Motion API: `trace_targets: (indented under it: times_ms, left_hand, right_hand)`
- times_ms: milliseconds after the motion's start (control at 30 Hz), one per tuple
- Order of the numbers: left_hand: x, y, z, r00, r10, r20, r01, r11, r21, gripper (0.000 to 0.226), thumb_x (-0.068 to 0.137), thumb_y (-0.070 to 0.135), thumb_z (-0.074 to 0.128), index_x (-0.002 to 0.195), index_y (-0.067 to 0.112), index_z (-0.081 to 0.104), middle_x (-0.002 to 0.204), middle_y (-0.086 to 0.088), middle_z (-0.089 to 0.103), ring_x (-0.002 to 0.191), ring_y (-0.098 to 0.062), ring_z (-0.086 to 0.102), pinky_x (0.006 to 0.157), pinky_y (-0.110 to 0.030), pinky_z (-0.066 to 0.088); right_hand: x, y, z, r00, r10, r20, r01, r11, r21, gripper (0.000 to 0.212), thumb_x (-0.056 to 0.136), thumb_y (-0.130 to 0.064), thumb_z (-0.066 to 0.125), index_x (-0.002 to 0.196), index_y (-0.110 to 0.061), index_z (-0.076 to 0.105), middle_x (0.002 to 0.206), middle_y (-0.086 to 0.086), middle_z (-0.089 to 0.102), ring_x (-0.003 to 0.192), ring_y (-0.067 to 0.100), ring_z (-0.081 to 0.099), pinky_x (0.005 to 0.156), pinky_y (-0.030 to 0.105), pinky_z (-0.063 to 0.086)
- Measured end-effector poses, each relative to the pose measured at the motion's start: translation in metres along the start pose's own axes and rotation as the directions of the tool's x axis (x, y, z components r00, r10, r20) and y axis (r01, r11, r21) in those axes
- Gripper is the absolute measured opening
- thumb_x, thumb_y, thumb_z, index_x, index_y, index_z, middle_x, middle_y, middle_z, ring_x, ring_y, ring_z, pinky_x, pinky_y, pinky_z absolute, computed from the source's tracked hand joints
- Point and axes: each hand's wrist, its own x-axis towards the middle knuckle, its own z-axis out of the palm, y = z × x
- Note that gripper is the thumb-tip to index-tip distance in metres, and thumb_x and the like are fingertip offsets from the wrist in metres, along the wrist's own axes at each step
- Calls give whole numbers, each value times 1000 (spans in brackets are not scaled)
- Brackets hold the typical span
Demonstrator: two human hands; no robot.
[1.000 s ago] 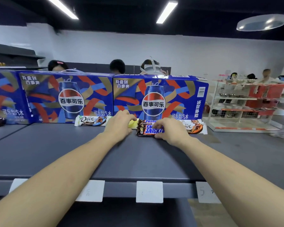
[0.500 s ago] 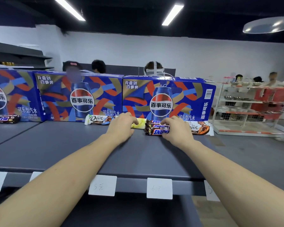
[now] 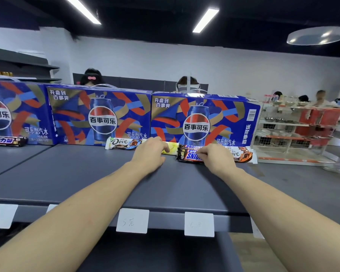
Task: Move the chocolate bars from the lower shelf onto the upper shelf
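Observation:
Chocolate bars lie in a row on the dark upper shelf (image 3: 86, 173), in front of the blue boxes. My left hand (image 3: 148, 154) rests with curled fingers over a yellow bar (image 3: 171, 150), beside a white Dove bar (image 3: 124, 143). My right hand (image 3: 216, 157) pinches the stacked Snickers bars (image 3: 188, 155). Another Dove bar (image 3: 243, 155) lies just right of that hand. A further Snickers bar (image 3: 8, 141) sits far left. The lower shelf is hidden under the upper one.
Blue Pepsi gift boxes (image 3: 202, 118) stand along the back of the shelf. White price tags (image 3: 132, 220) hang on its front edge. People stand behind the boxes, and a white rack (image 3: 294, 132) with dishes stands at the right.
The view has shifted so the shelf contents sit further right and lower. Both hands stay on the bars; the right hand's fingers now pinch the Snickers from above.

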Motion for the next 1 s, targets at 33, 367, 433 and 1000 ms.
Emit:
trace_targets:
  times_ms: [33,367,433,1000]
  left_hand:
    - [1,1,1,1000,2,2,-2,1000,0,29,89,22,63,118,26,65,115,2,56,111,-17,50,83,-32,45]
    - [7,9,5,1000,11,20,-11,1000,-9,26,89,23,62,115,28,65,113,2,56,110,-18,51,85,-35,46]
    - [7,9,7,999,9,31,-9,1000,-12,27,89,24,62,116,28,65,114,2,56,111,-18,51,86,-35,47]
    - [11,24,9,999,20,42,-19,1000,-21,25,90,30,65,115,28,67,117,2,57,113,-17,50,85,-32,45]
  right_hand:
    - [0,-1,1,1000,4,-30,-4,1000,0,16,95,-32,60,96,-26,75,99,-1,69,99,23,57,79,40,53]
    - [12,1,2,998,-51,-23,49,995,-84,19,98,-28,54,98,-25,72,99,0,68,98,25,57,80,38,47]
    - [12,1,2,996,-85,-7,84,991,-106,17,94,-36,58,99,-25,71,99,-1,66,99,25,57,80,37,45]
    - [0,3,-5,977,-196,84,208,963,-171,38,95,-43,58,130,-28,62,123,0,60,111,23,51,91,36,39]
